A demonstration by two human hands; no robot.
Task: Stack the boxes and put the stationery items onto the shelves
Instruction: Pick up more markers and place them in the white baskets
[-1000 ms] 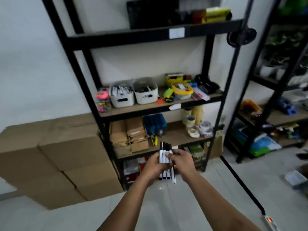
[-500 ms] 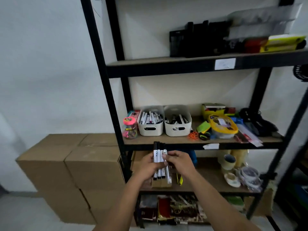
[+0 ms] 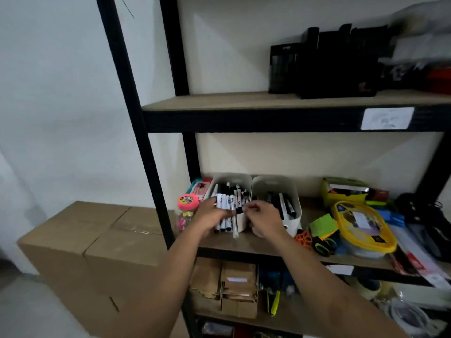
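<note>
Now at the bin: markers reach the middle shelf

Since a moment ago the hands have carried the markers up to the shelf, directly before the left white bin. The left hand grips the bundle; the right hand seems to pinch one marker's cap, though blur hides detail. Dropping them in looks imminent. Cardboard boxes sit stacked beside.
</note>
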